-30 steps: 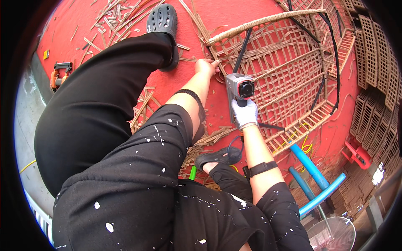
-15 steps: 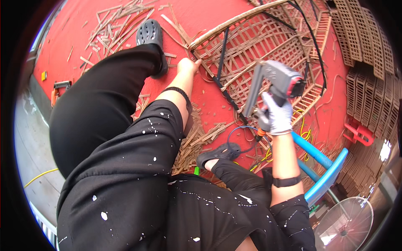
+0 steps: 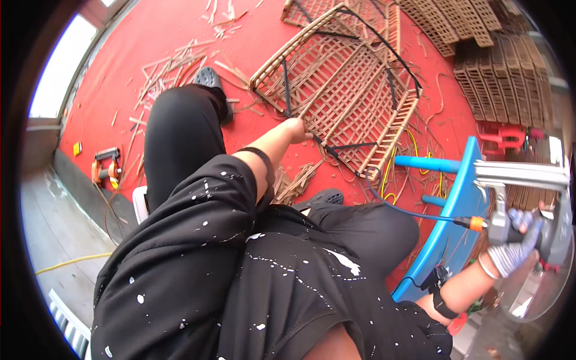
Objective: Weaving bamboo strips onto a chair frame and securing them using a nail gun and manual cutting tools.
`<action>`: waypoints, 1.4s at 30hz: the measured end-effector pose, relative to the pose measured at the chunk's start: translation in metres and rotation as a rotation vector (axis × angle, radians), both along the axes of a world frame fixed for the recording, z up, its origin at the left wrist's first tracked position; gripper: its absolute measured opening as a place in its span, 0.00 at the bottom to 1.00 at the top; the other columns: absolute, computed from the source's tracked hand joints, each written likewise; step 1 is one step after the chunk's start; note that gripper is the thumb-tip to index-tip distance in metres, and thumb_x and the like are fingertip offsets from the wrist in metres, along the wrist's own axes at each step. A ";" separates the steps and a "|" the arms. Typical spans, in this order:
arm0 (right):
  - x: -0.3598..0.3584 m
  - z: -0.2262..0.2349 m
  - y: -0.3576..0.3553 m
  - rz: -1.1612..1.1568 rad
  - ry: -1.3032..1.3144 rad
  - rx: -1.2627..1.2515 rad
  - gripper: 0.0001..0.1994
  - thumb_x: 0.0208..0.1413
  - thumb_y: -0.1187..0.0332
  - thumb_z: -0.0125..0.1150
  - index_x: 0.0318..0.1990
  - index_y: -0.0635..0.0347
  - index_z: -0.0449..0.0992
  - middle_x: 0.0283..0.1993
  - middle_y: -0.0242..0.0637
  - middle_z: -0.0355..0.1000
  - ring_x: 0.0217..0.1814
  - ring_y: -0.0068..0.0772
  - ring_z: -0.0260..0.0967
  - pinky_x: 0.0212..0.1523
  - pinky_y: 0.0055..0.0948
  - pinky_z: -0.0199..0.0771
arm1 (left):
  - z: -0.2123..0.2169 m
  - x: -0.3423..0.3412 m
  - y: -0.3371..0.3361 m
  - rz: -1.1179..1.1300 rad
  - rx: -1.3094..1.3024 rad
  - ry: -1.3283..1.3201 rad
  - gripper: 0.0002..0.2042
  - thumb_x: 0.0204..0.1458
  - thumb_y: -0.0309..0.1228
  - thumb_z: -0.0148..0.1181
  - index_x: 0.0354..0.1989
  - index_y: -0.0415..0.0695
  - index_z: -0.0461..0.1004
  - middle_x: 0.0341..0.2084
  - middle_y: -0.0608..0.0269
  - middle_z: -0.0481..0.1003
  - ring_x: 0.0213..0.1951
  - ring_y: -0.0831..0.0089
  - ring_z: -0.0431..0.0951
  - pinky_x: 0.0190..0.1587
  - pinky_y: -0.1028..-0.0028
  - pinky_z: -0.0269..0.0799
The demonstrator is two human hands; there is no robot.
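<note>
Since the earlier frames the right hand [image 3: 516,249] has swung the pneumatic stapler [image 3: 528,198] away from the woven rattan frame [image 3: 354,90], out to the person's right side beside the blue plastic stool [image 3: 456,222]. The left hand [image 3: 296,129] has stayed on the frame, though the view has turned so that the frame now lies farther up and ahead.

The right hand wears a striped work glove, and its grip is clenched around the handle of the stapler, whose silver magazine points to the left near the right rim of the view. A dark air hose [image 3: 414,213] with an orange coupling runs from the tool's base across the stool toward the floor.

The left arm reaches forward over the knee; the left hand's grip is closed on the near edge of the rattan frame, where a woven strand meets a black metal bar. The frame lies flat on the red floor [image 3: 150,36], tilted diagonally, partly woven, with bare black bars showing.

Loose rattan offcuts [image 3: 174,66] are scattered on the floor to the left of the frame, beyond a dark clog [image 3: 210,78]. More woven panels [image 3: 504,66] are stacked at the upper right. A small orange tool [image 3: 105,171] sits at the floor's left edge
</note>
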State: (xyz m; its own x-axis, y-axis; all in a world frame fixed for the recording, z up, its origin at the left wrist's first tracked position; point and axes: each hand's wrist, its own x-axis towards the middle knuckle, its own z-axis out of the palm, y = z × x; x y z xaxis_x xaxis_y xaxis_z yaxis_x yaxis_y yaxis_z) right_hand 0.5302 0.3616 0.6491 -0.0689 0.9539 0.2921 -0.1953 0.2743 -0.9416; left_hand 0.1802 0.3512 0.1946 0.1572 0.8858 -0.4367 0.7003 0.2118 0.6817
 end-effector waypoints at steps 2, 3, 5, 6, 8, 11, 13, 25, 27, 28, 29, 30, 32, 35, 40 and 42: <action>0.060 0.027 -0.041 -0.083 0.046 0.111 0.15 0.64 0.61 0.48 0.24 0.52 0.62 0.23 0.24 0.56 0.28 0.24 0.54 0.39 0.30 0.60 | 0.006 0.002 -0.007 -0.014 -0.118 -0.145 0.20 0.52 0.48 0.59 0.37 0.41 0.80 0.25 0.56 0.79 0.26 0.66 0.80 0.35 0.67 0.75; 0.072 0.037 -0.069 -0.216 0.019 0.221 0.15 0.63 0.61 0.49 0.23 0.51 0.60 0.23 0.25 0.56 0.29 0.24 0.54 0.39 0.30 0.61 | 0.014 0.000 -0.007 -0.117 -0.007 -0.106 0.22 0.53 0.51 0.57 0.37 0.42 0.80 0.25 0.55 0.79 0.28 0.64 0.80 0.37 0.65 0.75; 0.114 0.052 -0.123 -0.158 0.119 0.195 0.14 0.61 0.64 0.51 0.23 0.52 0.59 0.23 0.25 0.56 0.30 0.22 0.56 0.38 0.28 0.62 | 0.062 0.005 0.002 -0.201 0.028 -0.046 0.24 0.53 0.55 0.55 0.37 0.44 0.80 0.25 0.53 0.78 0.28 0.60 0.79 0.37 0.60 0.73; 0.129 0.050 -0.143 -0.268 0.201 0.248 0.14 0.61 0.65 0.52 0.23 0.52 0.59 0.23 0.25 0.56 0.29 0.21 0.57 0.37 0.27 0.62 | 0.086 0.003 0.000 -0.183 0.064 0.074 0.23 0.53 0.54 0.55 0.39 0.45 0.80 0.26 0.53 0.79 0.28 0.59 0.79 0.36 0.60 0.72; 0.135 0.036 -0.175 -0.585 0.261 0.231 0.13 0.59 0.66 0.56 0.24 0.53 0.61 0.23 0.25 0.57 0.27 0.19 0.56 0.34 0.25 0.62 | 0.112 0.003 -0.007 -0.035 0.133 -0.139 0.21 0.54 0.49 0.57 0.40 0.42 0.80 0.28 0.55 0.79 0.32 0.67 0.79 0.38 0.66 0.72; 0.161 0.017 -0.179 -0.888 0.180 0.087 0.08 0.58 0.65 0.60 0.29 0.55 0.69 0.20 0.24 0.58 0.22 0.19 0.56 0.28 0.23 0.62 | 0.171 -0.012 -0.009 0.086 0.133 -0.371 0.16 0.58 0.38 0.56 0.43 0.36 0.77 0.31 0.62 0.78 0.35 0.78 0.75 0.38 0.76 0.71; 0.210 -0.013 -0.198 -0.987 0.175 -0.119 0.12 0.54 0.63 0.66 0.41 0.58 0.74 0.18 0.25 0.60 0.17 0.20 0.56 0.23 0.23 0.62 | 0.197 -0.022 -0.016 -0.037 0.269 -0.186 0.13 0.57 0.33 0.58 0.43 0.35 0.76 0.31 0.63 0.78 0.35 0.79 0.75 0.41 0.76 0.70; 0.313 -0.181 -0.256 -0.848 0.903 -0.535 0.12 0.56 0.65 0.63 0.37 0.65 0.70 0.19 0.25 0.61 0.23 0.21 0.61 0.30 0.21 0.68 | 0.229 -0.069 -0.089 -0.070 0.573 0.419 0.12 0.53 0.34 0.59 0.40 0.39 0.76 0.42 0.54 0.75 0.48 0.55 0.73 0.52 0.64 0.68; 0.314 -0.185 -0.257 -0.919 0.913 -0.518 0.11 0.57 0.64 0.61 0.36 0.63 0.70 0.19 0.24 0.61 0.22 0.19 0.61 0.31 0.23 0.70 | 0.236 -0.067 -0.093 -0.080 0.584 0.465 0.12 0.53 0.35 0.59 0.40 0.40 0.76 0.41 0.54 0.75 0.47 0.55 0.74 0.51 0.64 0.68; 0.313 -0.183 -0.259 -0.933 0.888 -0.504 0.11 0.58 0.64 0.60 0.36 0.63 0.70 0.19 0.23 0.61 0.22 0.18 0.61 0.32 0.23 0.70 | 0.241 -0.068 -0.095 -0.056 0.557 0.459 0.11 0.53 0.35 0.58 0.39 0.40 0.76 0.40 0.55 0.76 0.45 0.56 0.74 0.50 0.64 0.69; 0.316 -0.181 -0.263 -0.955 0.834 -0.511 0.10 0.58 0.63 0.59 0.35 0.61 0.71 0.19 0.23 0.61 0.22 0.18 0.61 0.32 0.24 0.71 | 0.245 -0.069 -0.098 -0.033 0.530 0.452 0.11 0.54 0.34 0.58 0.38 0.41 0.77 0.39 0.56 0.76 0.44 0.57 0.75 0.48 0.64 0.69; 0.319 -0.180 -0.269 -0.960 0.783 -0.506 0.10 0.58 0.62 0.59 0.35 0.60 0.71 0.19 0.23 0.61 0.22 0.19 0.60 0.32 0.24 0.70 | 0.248 -0.071 -0.098 -0.025 0.519 0.456 0.11 0.54 0.34 0.58 0.38 0.41 0.77 0.39 0.56 0.76 0.44 0.57 0.75 0.48 0.64 0.69; 0.327 -0.177 -0.272 -0.967 0.731 -0.487 0.10 0.58 0.61 0.59 0.35 0.59 0.71 0.19 0.23 0.61 0.21 0.19 0.60 0.32 0.25 0.70 | 0.245 -0.065 -0.102 -0.004 0.527 0.429 0.10 0.54 0.35 0.57 0.37 0.41 0.77 0.35 0.56 0.76 0.39 0.57 0.77 0.44 0.64 0.70; 0.335 -0.194 -0.281 -1.015 0.735 -0.520 0.11 0.59 0.61 0.57 0.35 0.59 0.71 0.19 0.23 0.61 0.22 0.21 0.60 0.32 0.30 0.72 | 0.245 -0.069 -0.102 0.002 0.568 0.436 0.10 0.54 0.35 0.58 0.35 0.40 0.78 0.32 0.56 0.76 0.36 0.56 0.77 0.41 0.64 0.71; 0.338 -0.223 -0.246 -1.223 0.819 -0.586 0.15 0.57 0.52 0.57 0.39 0.55 0.69 0.31 0.32 0.67 0.34 0.30 0.67 0.39 0.37 0.75 | 0.246 -0.069 -0.102 0.062 0.589 0.426 0.10 0.54 0.35 0.58 0.33 0.39 0.78 0.30 0.54 0.76 0.34 0.56 0.77 0.39 0.65 0.71; 0.357 -0.236 -0.216 -1.330 0.765 -0.562 0.17 0.56 0.52 0.57 0.46 0.51 0.68 0.36 0.34 0.67 0.38 0.32 0.68 0.43 0.39 0.76 | 0.244 -0.074 -0.103 0.062 0.590 0.428 0.11 0.54 0.35 0.58 0.32 0.39 0.78 0.29 0.53 0.76 0.33 0.55 0.77 0.39 0.64 0.71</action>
State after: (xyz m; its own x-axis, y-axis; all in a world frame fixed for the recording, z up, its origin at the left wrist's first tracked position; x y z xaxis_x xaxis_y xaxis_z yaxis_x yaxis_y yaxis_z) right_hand 0.8875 0.1453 0.4131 0.8305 0.2117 -0.5152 -0.5569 0.2968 -0.7757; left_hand 0.1061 0.2486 0.4390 0.0220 0.9943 0.1043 0.9297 -0.0587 0.3636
